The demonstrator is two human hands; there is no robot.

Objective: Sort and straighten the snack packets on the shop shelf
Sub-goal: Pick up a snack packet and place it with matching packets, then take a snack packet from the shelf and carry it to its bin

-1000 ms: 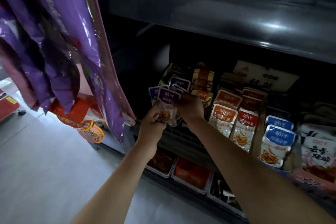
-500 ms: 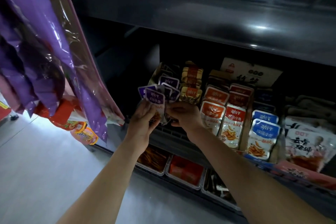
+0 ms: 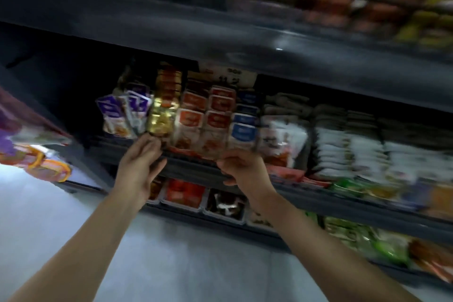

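The view is motion-blurred. On the dark shelf [image 3: 193,169] stand rows of small snack packets: purple ones [image 3: 111,115] at the left, a gold one [image 3: 163,117], orange-red ones [image 3: 192,119], red ones [image 3: 219,117] and blue ones [image 3: 244,130]. My left hand [image 3: 142,162] reaches up with its fingers straight, the tips touching the foot of the gold packet beside the purple ones. My right hand [image 3: 241,167] is below the red and blue packets with fingers curled at their lower edge and the thumb on the shelf rail. Blur hides whether it grips a packet.
White packets [image 3: 331,144] and green bags [image 3: 348,186] fill the shelf to the right. Clear trays [image 3: 183,192] of snacks sit on the shelf below. Purple and orange bags [image 3: 36,162] hang at the left edge. An upper shelf [image 3: 220,32] overhangs.
My left hand has let go of the purple packets, which now stand in the shelf. Both hands have dropped to the packets' lower edge, the right one moving rightwards. The camera swung right and up.
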